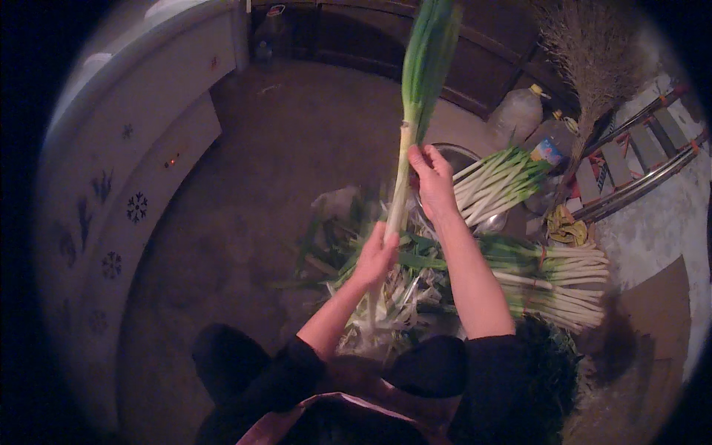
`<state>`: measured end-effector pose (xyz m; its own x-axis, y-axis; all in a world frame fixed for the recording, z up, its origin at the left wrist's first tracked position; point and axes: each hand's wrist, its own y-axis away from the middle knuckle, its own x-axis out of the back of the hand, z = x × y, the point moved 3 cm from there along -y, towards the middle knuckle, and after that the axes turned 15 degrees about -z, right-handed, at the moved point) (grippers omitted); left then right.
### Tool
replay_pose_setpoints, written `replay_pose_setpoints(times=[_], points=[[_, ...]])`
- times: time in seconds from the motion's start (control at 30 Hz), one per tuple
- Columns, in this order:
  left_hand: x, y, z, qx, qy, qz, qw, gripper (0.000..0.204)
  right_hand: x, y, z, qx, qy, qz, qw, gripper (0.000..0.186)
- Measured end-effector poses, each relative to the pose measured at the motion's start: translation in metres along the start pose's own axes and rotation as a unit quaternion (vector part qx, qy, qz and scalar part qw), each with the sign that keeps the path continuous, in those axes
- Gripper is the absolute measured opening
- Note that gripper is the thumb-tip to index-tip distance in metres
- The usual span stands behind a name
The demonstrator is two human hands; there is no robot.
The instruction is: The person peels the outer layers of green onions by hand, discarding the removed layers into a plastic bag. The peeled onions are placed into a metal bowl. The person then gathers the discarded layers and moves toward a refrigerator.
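So left hand [377, 258] is clamped low on a long scallion [403, 174], right hand [433, 179] pinching higher (leaves up top). Tied scallions [567, 285] lie right of it.

Dim brown floor [237, 156], leafy trimmings [409, 293] at five o'clock, tied green onions [552, 276] near four, plastic jug [517, 119] at two

Green onion's [426, 81] leaf tips cut by upper edge; lower stalk partly hidden by left hand [377, 259]; broom [593, 63] top cropped.

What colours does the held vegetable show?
The stem is whitish, the leaves green; head view shows it best.
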<state>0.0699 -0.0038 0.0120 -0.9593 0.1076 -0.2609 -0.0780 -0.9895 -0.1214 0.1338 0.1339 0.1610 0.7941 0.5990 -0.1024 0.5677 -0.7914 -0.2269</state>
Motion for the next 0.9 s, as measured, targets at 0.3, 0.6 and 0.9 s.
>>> replay_pose_setpoints(times=[0.3,0.6,0.9], points=[[0.040,-0.003,-0.004,-0.084,-0.049,0.163,0.982,0.025,-0.012,-0.008,0.006,-0.012,-0.169,0.094,0.981,0.021],[0.039,0.002,0.024,-0.098,-0.027,0.029,0.994,0.028,0.006,-0.006,0.015,-0.060,-0.310,0.112,0.942,0.014],[0.035,0.007,0.067,-0.107,0.064,-0.040,0.991,0.040,0.020,0.032,0.014,-0.112,-0.184,0.006,0.977,0.014]])
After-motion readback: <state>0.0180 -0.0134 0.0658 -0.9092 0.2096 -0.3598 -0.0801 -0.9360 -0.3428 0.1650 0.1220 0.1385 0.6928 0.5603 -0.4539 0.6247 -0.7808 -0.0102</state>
